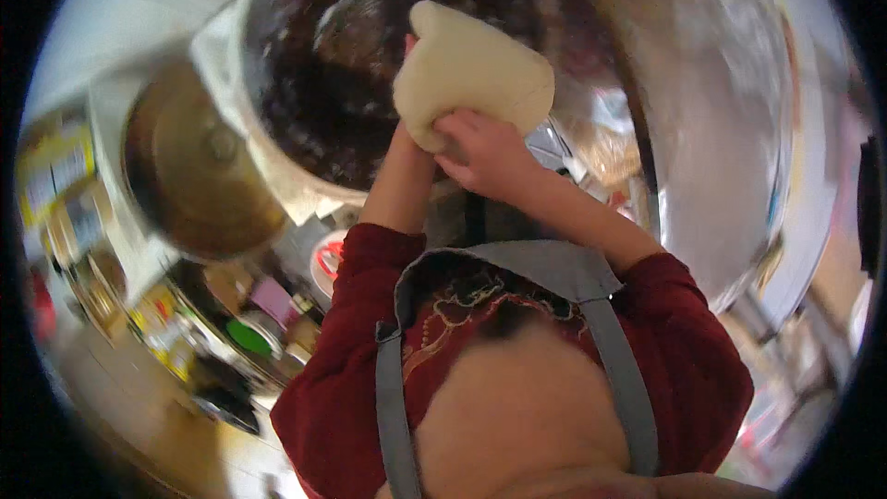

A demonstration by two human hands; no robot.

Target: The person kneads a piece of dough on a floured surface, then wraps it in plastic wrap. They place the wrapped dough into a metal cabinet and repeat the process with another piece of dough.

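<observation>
A thick, smooth slab of what looks like pale dough (478,69) is held up in both hands, over the right part of a large round pan (332,76) with a dark, shiny inside. Most of my left hand (410,44) is hidden under the slab; only a bit of finger shows past its left edge. My right hand (488,152) grips the slab's near edge, fingers curled at the fold and the thumb below. The slab's far left corner curls up, and its right end rounds downward.
Left of the pan sits a second round vessel (201,159), brown inside. A white container with something red (329,260) stands near my left elbow. A large greyish metal surface (721,118) fills the right side. Several boxes and packets (59,166) lie at lower left.
</observation>
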